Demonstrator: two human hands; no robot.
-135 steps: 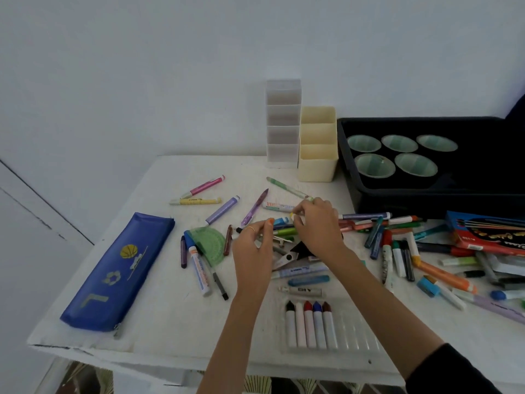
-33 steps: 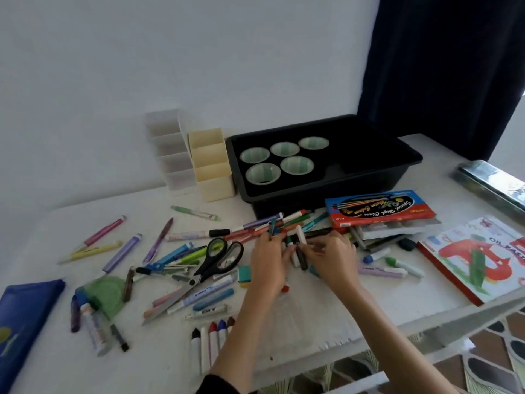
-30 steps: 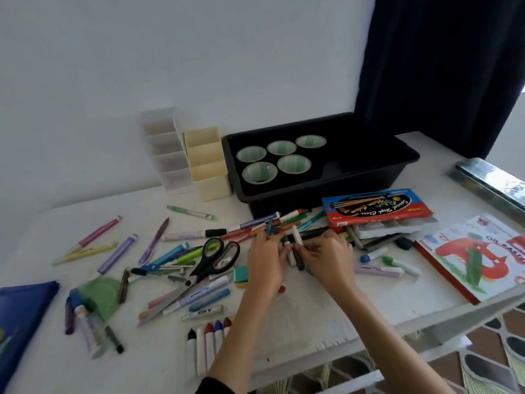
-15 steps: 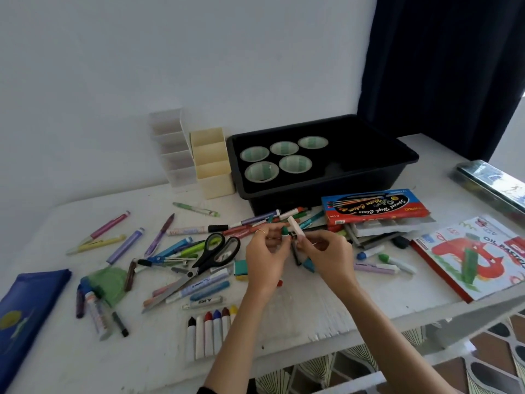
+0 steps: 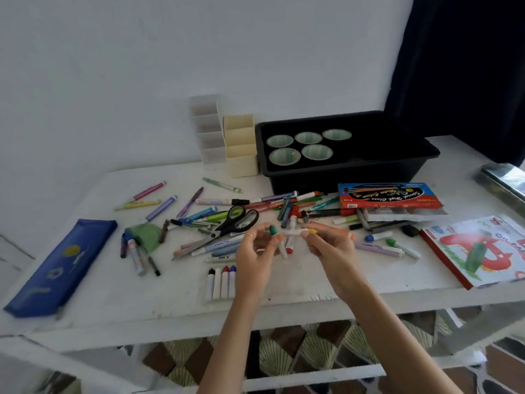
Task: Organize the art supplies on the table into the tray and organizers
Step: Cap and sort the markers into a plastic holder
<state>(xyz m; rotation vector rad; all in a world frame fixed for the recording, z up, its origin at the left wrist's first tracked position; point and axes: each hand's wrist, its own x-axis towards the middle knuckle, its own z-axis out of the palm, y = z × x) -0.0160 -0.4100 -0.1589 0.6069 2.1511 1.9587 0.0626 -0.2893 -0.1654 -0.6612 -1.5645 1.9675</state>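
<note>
Markers [image 5: 292,233], apparently pinched between left hand [image 5: 253,253], right hand [image 5: 331,249].

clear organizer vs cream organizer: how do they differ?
The clear organizer is translucent; the cream organizer is opaque. The clear one sits farther from the black tray; the cream one stands right beside it. Both stand upright, split into compartments, no supplies visible inside.

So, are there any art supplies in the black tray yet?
None visible. The tray holds only five pale green cups, all looking empty; the pens and scissors lie on the table in front.
</note>
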